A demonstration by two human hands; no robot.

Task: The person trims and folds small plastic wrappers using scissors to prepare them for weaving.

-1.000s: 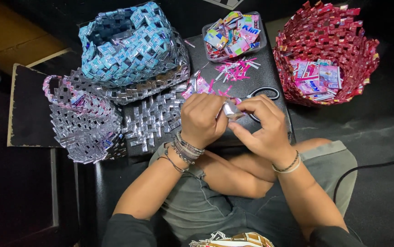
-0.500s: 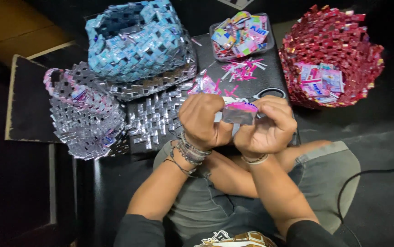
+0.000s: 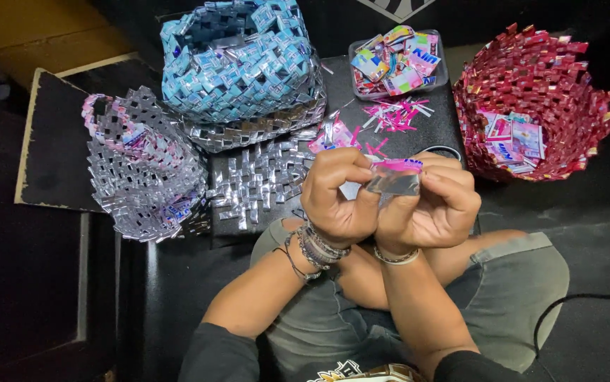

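Both hands meet just above the lap, at the near edge of the small black table (image 3: 432, 134). The left hand (image 3: 337, 198) and right hand (image 3: 429, 205) are curled tight, fingertips pinching a folded wrapper strip (image 3: 393, 177), silver with a pink top edge, between them. Beyond lie a silver woven mat (image 3: 262, 180), pink scraps (image 3: 393, 113), a tray of wrappers (image 3: 397, 60), a blue basket (image 3: 238, 56), a red basket (image 3: 531, 99) and a silver basket (image 3: 139, 170).

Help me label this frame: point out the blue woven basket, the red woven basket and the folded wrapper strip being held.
blue woven basket (image 3: 238, 60), head view, front wall.
red woven basket (image 3: 531, 64), head view, far wall.
folded wrapper strip (image 3: 393, 177), head view, silvery middle.
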